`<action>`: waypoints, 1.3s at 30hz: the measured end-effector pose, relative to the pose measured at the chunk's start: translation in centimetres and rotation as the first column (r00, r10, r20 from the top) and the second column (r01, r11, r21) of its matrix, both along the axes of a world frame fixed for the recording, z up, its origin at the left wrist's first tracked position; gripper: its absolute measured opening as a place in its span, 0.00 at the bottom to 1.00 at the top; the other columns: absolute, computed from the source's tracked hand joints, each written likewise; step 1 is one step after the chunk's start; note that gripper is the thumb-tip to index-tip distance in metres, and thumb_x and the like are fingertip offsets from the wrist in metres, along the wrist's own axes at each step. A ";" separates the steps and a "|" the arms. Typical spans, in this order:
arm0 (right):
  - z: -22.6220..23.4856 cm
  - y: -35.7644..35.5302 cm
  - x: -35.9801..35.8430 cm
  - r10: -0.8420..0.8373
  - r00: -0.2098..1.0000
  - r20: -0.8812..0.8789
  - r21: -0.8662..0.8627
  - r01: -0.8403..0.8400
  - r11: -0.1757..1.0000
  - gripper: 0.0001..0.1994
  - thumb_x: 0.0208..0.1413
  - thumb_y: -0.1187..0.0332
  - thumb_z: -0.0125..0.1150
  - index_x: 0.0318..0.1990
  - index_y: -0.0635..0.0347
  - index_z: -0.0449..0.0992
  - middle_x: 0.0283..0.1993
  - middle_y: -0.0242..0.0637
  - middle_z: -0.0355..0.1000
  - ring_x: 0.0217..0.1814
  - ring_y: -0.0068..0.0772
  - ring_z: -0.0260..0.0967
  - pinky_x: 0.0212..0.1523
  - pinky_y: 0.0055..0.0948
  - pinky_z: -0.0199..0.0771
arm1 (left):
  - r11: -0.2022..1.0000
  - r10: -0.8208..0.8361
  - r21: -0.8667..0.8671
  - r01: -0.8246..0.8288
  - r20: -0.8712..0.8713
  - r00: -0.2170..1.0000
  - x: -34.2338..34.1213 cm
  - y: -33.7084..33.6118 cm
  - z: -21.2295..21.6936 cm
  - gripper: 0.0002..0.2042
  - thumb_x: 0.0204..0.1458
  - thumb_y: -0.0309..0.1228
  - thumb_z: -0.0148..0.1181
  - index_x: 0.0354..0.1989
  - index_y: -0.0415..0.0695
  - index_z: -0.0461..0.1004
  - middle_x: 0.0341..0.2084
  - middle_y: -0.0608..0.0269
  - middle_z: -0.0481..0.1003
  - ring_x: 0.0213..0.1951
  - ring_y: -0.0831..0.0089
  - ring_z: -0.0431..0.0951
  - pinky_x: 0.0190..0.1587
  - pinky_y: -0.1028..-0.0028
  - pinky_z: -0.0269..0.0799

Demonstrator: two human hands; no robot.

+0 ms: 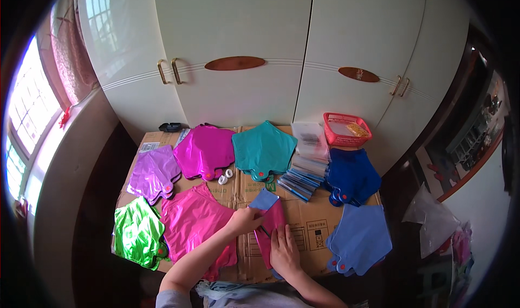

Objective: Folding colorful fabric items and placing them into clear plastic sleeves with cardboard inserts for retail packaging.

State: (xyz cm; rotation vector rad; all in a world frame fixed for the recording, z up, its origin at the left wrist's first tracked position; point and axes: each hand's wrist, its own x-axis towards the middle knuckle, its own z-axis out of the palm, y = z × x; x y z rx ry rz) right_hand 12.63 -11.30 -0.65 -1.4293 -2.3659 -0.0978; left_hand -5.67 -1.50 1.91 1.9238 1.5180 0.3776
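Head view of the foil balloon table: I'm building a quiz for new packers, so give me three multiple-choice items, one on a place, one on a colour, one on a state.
1. Where does the red plastic basket stand?
A. far right corner of the cardboard
B. on the floor
C. beside the green balloons

2. What colour is the star-shaped balloon stack at the far middle?
A. yellow
B. teal
C. black

3. What are the hands doing?
A. hanging free of everything
B. both pressing on a folded dark pink balloon
C. gripping the cabinet handles

Answers:
1. A, it sits by the cabinet, beyond the dark blue balloons.
2. B, its foil is teal.
3. B, the left hand and right hand rest on it.
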 end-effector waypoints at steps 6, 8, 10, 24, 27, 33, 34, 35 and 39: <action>-0.3 0.0 0.2 0.022 1.000 -0.020 0.017 -0.022 1.000 0.21 0.51 0.70 0.53 0.53 0.70 0.70 0.60 0.57 0.62 0.68 0.58 0.53 0.67 0.46 0.55 | 1.000 0.003 -0.009 -0.003 0.002 1.000 -0.3 1.3 -1.1 0.13 0.44 0.40 0.60 0.32 0.43 0.78 0.29 0.53 0.79 0.34 0.56 0.80 0.40 0.61 0.74; 0.2 -0.2 0.1 0.031 0.999 -0.037 -0.001 -0.031 1.000 0.20 0.52 0.69 0.51 0.53 0.69 0.71 0.60 0.55 0.63 0.68 0.54 0.54 0.67 0.46 0.56 | 0.999 -0.039 0.003 0.039 -0.018 0.999 -0.6 1.5 -1.2 0.13 0.43 0.39 0.60 0.31 0.43 0.78 0.28 0.53 0.79 0.33 0.56 0.80 0.40 0.61 0.74; 0.3 -0.3 0.2 0.038 0.998 -0.040 -0.006 -0.039 0.999 0.20 0.53 0.68 0.51 0.52 0.69 0.72 0.60 0.53 0.64 0.68 0.52 0.54 0.66 0.46 0.56 | 0.995 -0.099 0.028 0.099 -0.032 0.995 -0.9 1.9 -1.5 0.12 0.42 0.37 0.61 0.30 0.42 0.78 0.27 0.53 0.79 0.33 0.55 0.80 0.39 0.61 0.74; 0.1 -1.0 0.7 0.057 0.996 -0.062 -0.026 -0.059 0.998 0.22 0.53 0.67 0.55 0.55 0.67 0.70 0.61 0.56 0.61 0.69 0.56 0.52 0.66 0.46 0.57 | 0.983 -0.182 0.000 0.183 -0.081 0.980 -1.1 2.8 -1.1 0.10 0.39 0.34 0.60 0.27 0.42 0.78 0.24 0.52 0.78 0.31 0.58 0.80 0.36 0.63 0.74; -0.1 -1.0 0.8 0.063 0.996 -0.063 -0.027 -0.065 0.998 0.22 0.53 0.67 0.55 0.55 0.68 0.70 0.61 0.56 0.61 0.68 0.56 0.52 0.66 0.47 0.57 | 0.982 -0.188 0.003 0.189 -0.081 0.979 -1.0 2.7 -0.8 0.10 0.39 0.34 0.60 0.27 0.41 0.78 0.24 0.52 0.78 0.30 0.58 0.80 0.36 0.63 0.74; -0.3 -0.9 0.8 0.069 0.994 -0.079 -0.029 -0.072 0.997 0.23 0.53 0.67 0.55 0.56 0.67 0.69 0.60 0.56 0.62 0.68 0.56 0.53 0.65 0.48 0.58 | 0.982 -0.186 0.007 0.187 -0.065 0.980 -1.1 2.6 -0.9 0.09 0.38 0.33 0.60 0.26 0.41 0.78 0.23 0.53 0.78 0.29 0.58 0.79 0.35 0.63 0.74; -0.4 -0.9 0.8 0.071 0.994 -0.088 -0.028 -0.074 0.997 0.23 0.52 0.67 0.55 0.56 0.67 0.69 0.60 0.56 0.62 0.68 0.56 0.54 0.65 0.49 0.58 | 0.983 -0.182 0.014 0.183 -0.070 0.981 -1.1 2.6 -0.9 0.09 0.38 0.33 0.61 0.26 0.41 0.78 0.23 0.53 0.78 0.29 0.58 0.79 0.35 0.63 0.74; -0.5 -0.9 0.8 0.073 0.993 -0.096 -0.026 -0.076 0.997 0.23 0.52 0.67 0.55 0.56 0.67 0.69 0.60 0.56 0.62 0.68 0.56 0.54 0.65 0.49 0.58 | 0.983 -0.179 0.016 0.180 -0.066 0.982 -1.1 2.6 -1.0 0.09 0.39 0.33 0.61 0.26 0.41 0.78 0.23 0.52 0.78 0.29 0.58 0.79 0.35 0.63 0.74; -0.3 -0.9 0.9 0.074 0.992 -0.102 -0.027 -0.077 0.997 0.23 0.52 0.67 0.55 0.56 0.67 0.69 0.61 0.56 0.62 0.67 0.56 0.55 0.64 0.50 0.59 | 0.986 -0.162 0.027 0.164 -0.059 0.985 -1.0 2.4 -1.1 0.09 0.39 0.33 0.61 0.25 0.40 0.77 0.23 0.51 0.77 0.29 0.57 0.79 0.34 0.63 0.74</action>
